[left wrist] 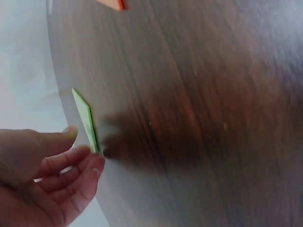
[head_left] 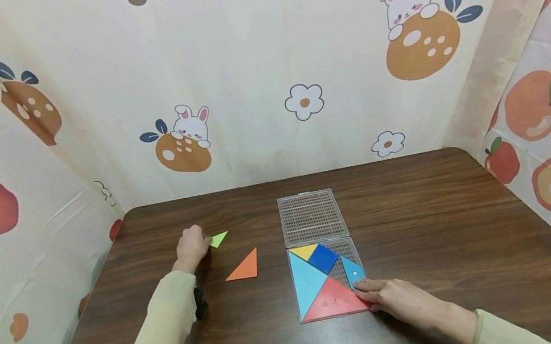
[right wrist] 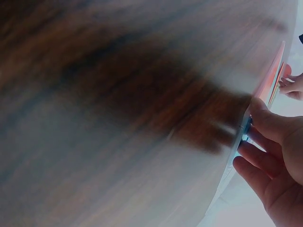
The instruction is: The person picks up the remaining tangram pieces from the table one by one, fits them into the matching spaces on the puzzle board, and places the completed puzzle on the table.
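A small green triangle [head_left: 219, 240] lies on the table at the far left, with my left hand [head_left: 193, 246] at its left end. In the left wrist view, the fingertips are right at the triangle's near end [left wrist: 88, 118] and the thumb stands apart from them. My right hand [head_left: 399, 300] rests its fingers on the lower end of a light-blue parallelogram [head_left: 352, 271] inside a clear hinged case [head_left: 342, 317]. Also in the case are a large red triangle [head_left: 331, 301], a large cyan triangle [head_left: 306, 283], a dark-blue square [head_left: 323, 258] and a yellow triangle [head_left: 304, 251].
Between the left hand and the case, an orange triangle [head_left: 246, 267] lies flat on the wooden table [head_left: 414, 206]. The case's gridded lid [head_left: 312, 217] is folded back behind it. A printed curtain [head_left: 261, 139] borders the table at the back and sides.
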{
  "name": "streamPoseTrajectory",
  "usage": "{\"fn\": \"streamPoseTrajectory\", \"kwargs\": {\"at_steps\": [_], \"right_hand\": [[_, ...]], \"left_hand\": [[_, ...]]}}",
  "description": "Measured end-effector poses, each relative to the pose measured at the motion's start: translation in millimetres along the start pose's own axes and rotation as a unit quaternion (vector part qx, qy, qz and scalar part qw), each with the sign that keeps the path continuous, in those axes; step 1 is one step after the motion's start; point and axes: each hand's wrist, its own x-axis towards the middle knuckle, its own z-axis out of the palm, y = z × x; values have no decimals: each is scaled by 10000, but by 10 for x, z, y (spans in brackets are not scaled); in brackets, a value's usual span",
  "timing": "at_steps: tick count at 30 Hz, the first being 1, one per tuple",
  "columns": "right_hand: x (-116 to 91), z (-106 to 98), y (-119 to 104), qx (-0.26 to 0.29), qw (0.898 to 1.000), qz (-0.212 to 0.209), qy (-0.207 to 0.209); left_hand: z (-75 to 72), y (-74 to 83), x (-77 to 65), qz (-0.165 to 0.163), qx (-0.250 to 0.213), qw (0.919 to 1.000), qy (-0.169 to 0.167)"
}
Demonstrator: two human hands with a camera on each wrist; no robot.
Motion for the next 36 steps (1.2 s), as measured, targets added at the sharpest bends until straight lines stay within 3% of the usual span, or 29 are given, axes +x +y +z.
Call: {"fn": "streamPoseTrajectory", "kwargs": {"at_steps": [5, 15, 25, 36], "right_hand": [[-5, 4, 1, -44, 10000, -16, 13], [-8, 11, 2, 20, 10000, 18, -28], [1, 13, 6, 115, 9999, 74, -86], [-1, -2, 1, 158, 9998, 113, -99]], "left_hand": [[16, 103, -21, -432, 107, 9990, 15], [88, 168, 16, -778, 195, 9968, -37], [55, 139, 58, -1361, -367, 9900, -63], [32, 92, 89, -1514, -757, 9855, -141]]}}
